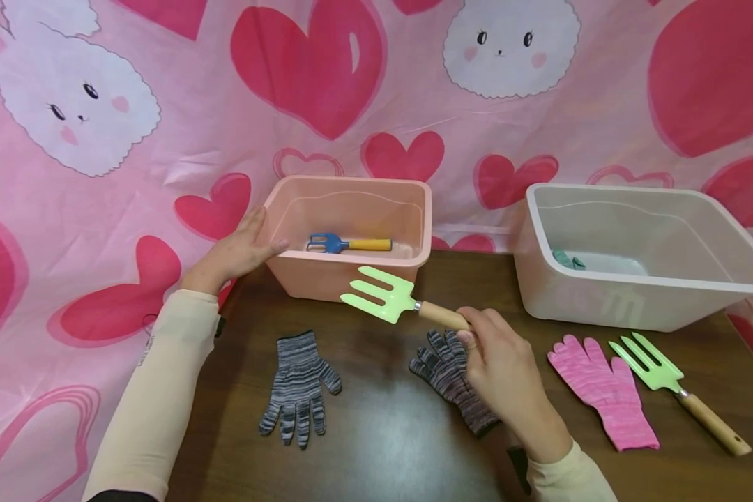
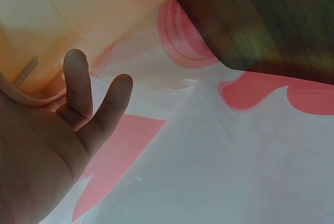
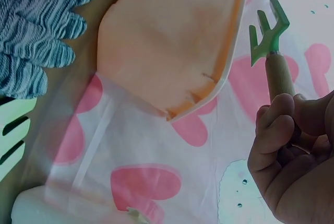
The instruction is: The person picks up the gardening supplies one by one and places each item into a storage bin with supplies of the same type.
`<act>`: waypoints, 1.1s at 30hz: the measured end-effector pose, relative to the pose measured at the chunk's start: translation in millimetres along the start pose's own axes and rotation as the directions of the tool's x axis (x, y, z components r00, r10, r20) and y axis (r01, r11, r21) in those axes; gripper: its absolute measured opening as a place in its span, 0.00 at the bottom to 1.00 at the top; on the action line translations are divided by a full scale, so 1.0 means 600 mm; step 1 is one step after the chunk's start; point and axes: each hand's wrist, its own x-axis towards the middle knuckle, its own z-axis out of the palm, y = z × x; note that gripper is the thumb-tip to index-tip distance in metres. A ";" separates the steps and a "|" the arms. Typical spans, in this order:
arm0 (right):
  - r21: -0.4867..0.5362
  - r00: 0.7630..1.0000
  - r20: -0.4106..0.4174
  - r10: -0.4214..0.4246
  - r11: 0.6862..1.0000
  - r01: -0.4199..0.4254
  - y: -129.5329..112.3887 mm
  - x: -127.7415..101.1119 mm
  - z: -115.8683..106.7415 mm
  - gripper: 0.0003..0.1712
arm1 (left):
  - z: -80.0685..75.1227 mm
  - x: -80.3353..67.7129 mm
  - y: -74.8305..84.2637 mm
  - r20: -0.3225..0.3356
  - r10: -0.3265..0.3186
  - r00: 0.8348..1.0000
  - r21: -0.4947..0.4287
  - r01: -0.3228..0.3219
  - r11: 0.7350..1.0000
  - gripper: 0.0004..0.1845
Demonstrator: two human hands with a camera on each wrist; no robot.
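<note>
While the green hand fork is held up above the tabletop, just in front of the pink tub, its wooden handle is gripped by the right hand, with the fingers curled tightly round it. The prongs are pointed up and to the left, toward the tub's near rim, a pose that seems suited to carrying the tool clear of the gloves below it. The tub's left wall is touched by the left hand, whose fingers are held straight and slightly apart, flat against the plastic, probably to steady the tub. Inside the tub a blue hand rake with a yellow handle is seen lying on the bottom.

On the tabletop a grey striped glove is laid flat to the left; a second grey glove is partly covered by the right hand, so its full shape cannot be made out. To the right, a pink glove and a second green fork are laid side by side before a white tub. A teal item in the white tub is mostly hidden by the wall and cannot be identified. In the wrist views the tub is cut off and shown at an odd angle. A pink heart-and-bunny cloth is hung behind everything.
</note>
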 end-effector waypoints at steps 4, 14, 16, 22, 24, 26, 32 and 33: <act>-0.002 1.000 0.001 0.008 1.000 -0.008 0.003 0.006 -0.003 0.13 | 0.000 -0.001 -0.001 -0.004 0.008 1.000 0.000 -0.008 1.000 0.57; -0.011 1.000 -0.006 0.019 1.000 -0.019 0.014 0.015 -0.003 0.13 | 0.001 0.002 -0.001 0.001 -0.008 1.000 -0.010 0.008 1.000 0.58; -0.013 1.000 -0.006 0.018 1.000 -0.018 0.015 0.017 -0.002 0.13 | 0.001 0.001 -0.001 -0.001 -0.008 1.000 -0.012 0.008 1.000 0.58; -0.011 1.000 -0.016 0.019 1.000 -0.019 0.018 0.020 -0.001 0.13 | 0.003 -0.002 -0.002 -0.008 -0.009 1.000 -0.028 0.009 1.000 0.60; -0.012 1.000 -0.011 0.028 1.000 -0.028 0.019 0.022 0.000 0.13 | 0.003 -0.004 -0.002 -0.010 -0.009 1.000 -0.027 0.009 1.000 0.61; -0.011 0.999 0.001 0.040 0.999 -0.040 0.019 0.024 -0.001 0.13 | 0.004 -0.006 -0.001 -0.014 -0.008 1.000 -0.026 0.008 1.000 0.61; -0.022 0.998 0.016 0.062 0.998 -0.062 0.022 0.030 -0.002 0.13 | 0.003 -0.007 0.001 -0.017 -0.011 1.000 -0.023 0.011 1.000 0.58; -0.024 0.998 0.014 0.060 0.998 -0.059 0.022 0.031 -0.002 0.13 | 0.003 -0.007 0.002 -0.016 -0.014 1.000 -0.024 0.013 1.000 0.58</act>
